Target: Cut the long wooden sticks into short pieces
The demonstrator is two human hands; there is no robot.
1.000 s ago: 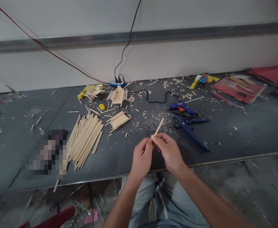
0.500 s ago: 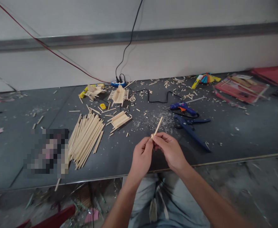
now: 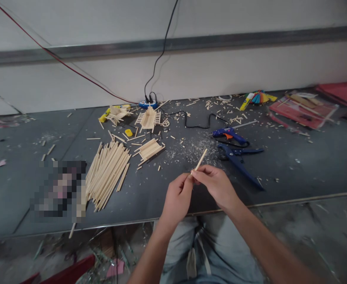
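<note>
A short pale wooden stick (image 3: pixel 200 159) points up and away from my fingertips over the front of the dark table (image 3: pixel 294 173). My right hand (image 3: pixel 216 187) pinches its lower end between thumb and fingers. My left hand (image 3: pixel 176 201) is curled beside it, and its fingertips meet the right hand's at the stick's base. What the left fingers hold there is hidden. A heap of long sticks (image 3: pixel 106 173) lies to the left of my hands.
Blue cutters (image 3: pixel 240 157) and a blue glue gun (image 3: pixel 229 134) lie right of the stick, amid wood shavings. Small stick models (image 3: pixel 148 118) and a slatted panel (image 3: pixel 149 149) sit farther back. Red paper and coloured items (image 3: pixel 302 108) are at far right. Cables run to a socket (image 3: pixel 148 103).
Both hands with the stick have drifted slightly right and down; the stick tilts a little more to the right. Nothing else on the table has moved.
</note>
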